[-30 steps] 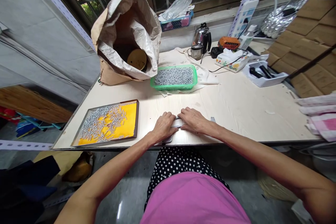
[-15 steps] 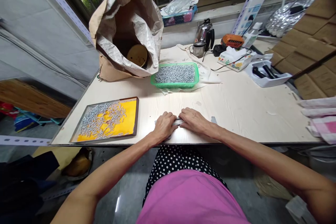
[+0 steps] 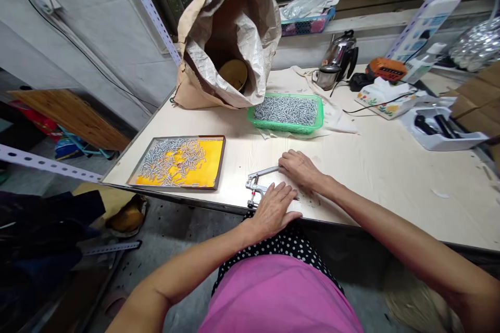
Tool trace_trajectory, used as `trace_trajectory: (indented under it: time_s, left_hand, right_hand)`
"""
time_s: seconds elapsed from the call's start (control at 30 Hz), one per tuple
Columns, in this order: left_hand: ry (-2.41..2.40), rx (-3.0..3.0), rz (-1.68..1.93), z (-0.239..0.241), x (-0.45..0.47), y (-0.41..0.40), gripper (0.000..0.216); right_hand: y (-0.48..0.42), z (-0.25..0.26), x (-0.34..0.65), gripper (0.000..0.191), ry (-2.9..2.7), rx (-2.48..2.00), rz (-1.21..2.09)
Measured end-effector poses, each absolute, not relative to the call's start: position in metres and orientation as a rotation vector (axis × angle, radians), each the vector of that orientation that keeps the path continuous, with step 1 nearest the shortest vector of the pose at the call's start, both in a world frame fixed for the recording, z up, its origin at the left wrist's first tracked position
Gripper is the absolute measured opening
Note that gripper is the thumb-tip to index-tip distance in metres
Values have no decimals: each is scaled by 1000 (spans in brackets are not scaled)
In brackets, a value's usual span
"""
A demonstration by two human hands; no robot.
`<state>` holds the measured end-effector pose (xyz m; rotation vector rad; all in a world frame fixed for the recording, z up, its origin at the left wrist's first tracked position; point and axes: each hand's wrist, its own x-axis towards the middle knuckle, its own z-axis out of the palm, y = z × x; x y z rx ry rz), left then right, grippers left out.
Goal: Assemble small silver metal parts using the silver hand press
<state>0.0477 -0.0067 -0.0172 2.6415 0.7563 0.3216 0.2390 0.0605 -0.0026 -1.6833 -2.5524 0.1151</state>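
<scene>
A silver metal hand tool (image 3: 255, 183) with two arms lies at the near edge of the pale wooden table (image 3: 371, 166). My left hand (image 3: 273, 208) rests flat on the table over the tool's near end, fingers stretched out. My right hand (image 3: 299, 168) lies just beyond it, fingers curled down on the tool's upper arm. A yellow-bottomed tray (image 3: 180, 161) strewn with several small metal pins sits to the left. A green basket (image 3: 287, 112) full of the same pins stands farther back.
A large open paper sack (image 3: 230, 36) with a round tin inside stands at the back left. A kettle (image 3: 338, 60), an orange device (image 3: 386, 68), a tissue box (image 3: 385, 99) and a white tray of black items (image 3: 441, 130) line the back right.
The view has swung left. My left hand has slid back toward the table edge, uncovering the metal tool that both hands covered before. My right hand stays on its far arm.
</scene>
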Motion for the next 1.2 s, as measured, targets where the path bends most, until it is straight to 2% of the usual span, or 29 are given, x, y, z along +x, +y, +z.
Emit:
trace_trajectory:
  time_s: [0.27,0.43,0.53,0.7,0.77,0.83,0.93,1.0,1.1,1.2]
  left_hand:
    - [721,2581,362,-17,46,-10,57]
    - [738,2552,264,-28,46,-12,63]
    - [781,2498,257,-34,44,-15,68]
    - [690,2514,321,-31,39,-6,79]
    - [637,2541,305,-29,38,2,81]
    - [587,2568,293,-28,40,10,78]
    - [538,2620,280,-23,46,21,62]
    - [489,2678,305,-16,48,25,55]
    - [406,2775,432,-2,36,26,52]
    - [654,2769,548,14,1,30,37]
  right_hand:
    - [72,19,222,16,-2612,-1667,94]
    - [48,35,168,15,-2891,-1167,223]
    - [44,31,148,14,-2996,-1012,276]
    - [52,17,147,15,-2970,-973,301]
    - [55,16,149,17,-2902,-976,405]
    - [56,20,147,19,-2775,-967,581]
    - [59,34,140,22,-2494,-947,736]
    - [68,50,140,23,-2271,-1007,651]
    - [93,79,160,24,-1954,-1185,331]
    - [129,96,206,24,-1790,-1397,62]
